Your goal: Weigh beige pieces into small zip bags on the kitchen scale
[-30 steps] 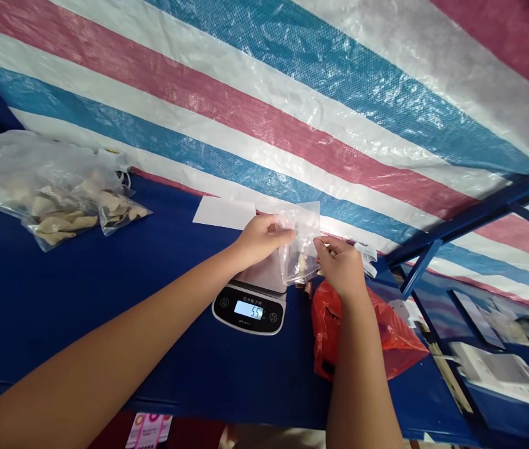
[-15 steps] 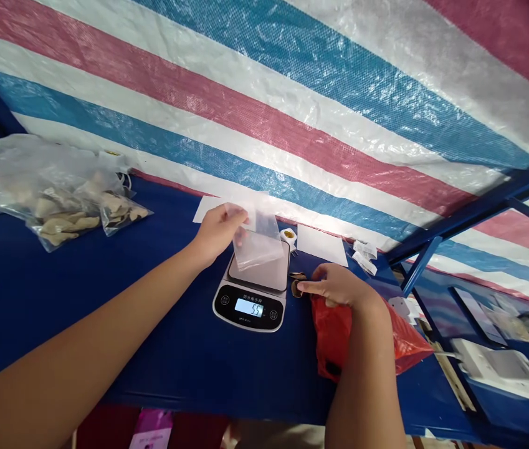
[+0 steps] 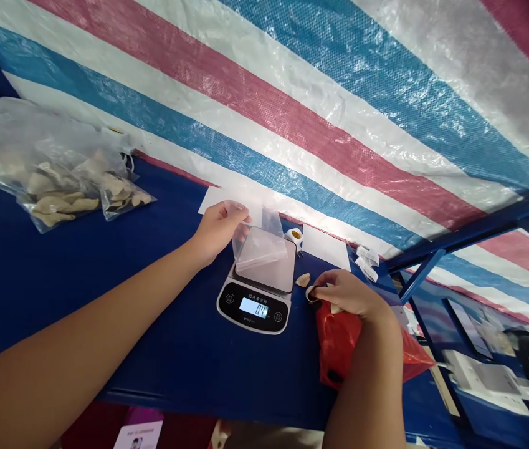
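My left hand (image 3: 223, 232) pinches a clear plastic bag (image 3: 266, 249) by its upper left edge. The bag's lower part hangs over the pan of a digital kitchen scale (image 3: 255, 307), whose lit display seems to read 0.4. To the right, my right hand (image 3: 343, 293) has its fingers closed around a dark-rimmed dried slice (image 3: 311, 294), just at the mouth of a red plastic bag (image 3: 339, 343). A second, paler dried slice (image 3: 303, 280) lies on the blue table between the scale and this hand. My right wrist and forearm cover part of the red bag.
Clear bags of pale dried slices (image 3: 53, 199) lie at the left. Behind the scale are a white plug-like item (image 3: 295, 237), a white paper sheet (image 3: 327, 246) and small white packets (image 3: 367, 262). Striped sheeting (image 3: 245, 106) rises at the back; a blue metal frame (image 3: 423, 277) stands right.
The slices by my right hand have shifted: one is now in its fingers, one lies paler side up. The display dropped from about 5.5. My left hand keeps hold of the clear bag.
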`<state>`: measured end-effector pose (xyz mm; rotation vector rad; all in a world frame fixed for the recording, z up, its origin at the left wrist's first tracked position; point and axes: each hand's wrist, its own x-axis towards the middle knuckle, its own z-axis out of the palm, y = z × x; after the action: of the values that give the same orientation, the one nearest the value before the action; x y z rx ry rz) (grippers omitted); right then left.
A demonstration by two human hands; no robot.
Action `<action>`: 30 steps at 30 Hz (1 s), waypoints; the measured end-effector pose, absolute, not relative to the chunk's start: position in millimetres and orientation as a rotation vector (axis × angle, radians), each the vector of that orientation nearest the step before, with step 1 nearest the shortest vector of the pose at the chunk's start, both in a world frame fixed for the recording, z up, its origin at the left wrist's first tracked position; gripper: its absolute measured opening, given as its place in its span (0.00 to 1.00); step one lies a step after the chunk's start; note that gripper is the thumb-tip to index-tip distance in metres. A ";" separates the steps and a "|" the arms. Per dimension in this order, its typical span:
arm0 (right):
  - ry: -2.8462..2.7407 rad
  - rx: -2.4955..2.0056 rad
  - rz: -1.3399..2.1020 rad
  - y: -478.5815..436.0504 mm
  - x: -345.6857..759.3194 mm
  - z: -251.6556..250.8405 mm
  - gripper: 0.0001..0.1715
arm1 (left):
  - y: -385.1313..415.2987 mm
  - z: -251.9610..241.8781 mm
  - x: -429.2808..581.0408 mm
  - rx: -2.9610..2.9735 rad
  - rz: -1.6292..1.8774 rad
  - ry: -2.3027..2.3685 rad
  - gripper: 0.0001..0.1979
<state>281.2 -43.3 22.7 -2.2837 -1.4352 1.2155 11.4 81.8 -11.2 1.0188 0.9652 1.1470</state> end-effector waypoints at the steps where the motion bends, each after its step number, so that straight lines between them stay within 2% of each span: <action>1: -1.418 -2.253 1.248 -45.2 281.8 25.4 0.08 | 81.5 -10.9 11.8 1.016 1.148 0.964 0.08; 7: -1.304 -2.080 1.307 -53.6 287.7 36.7 0.10 | 79.7 -10.0 12.1 1.001 1.130 0.938 0.07; 12: -1.254 -1.696 1.113 -49.7 273.1 39.3 0.13 | 75.3 -9.2 15.0 0.772 1.078 0.848 0.07; 16: -1.314 -1.464 1.019 -44.9 239.1 38.4 0.18 | 69.5 -6.6 21.3 0.522 1.047 0.795 0.03; 25: -1.316 -1.404 0.841 -43.0 210.2 32.5 0.13 | 58.1 -2.6 28.8 0.368 1.009 0.735 0.03; 30: -1.001 -1.377 0.757 -37.1 201.7 31.0 0.18 | 51.2 0.0 29.4 0.562 1.046 0.708 0.04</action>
<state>201.7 -37.1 31.0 -1.3765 -1.0013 0.7566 29.4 51.2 0.0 0.5622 0.7082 1.0463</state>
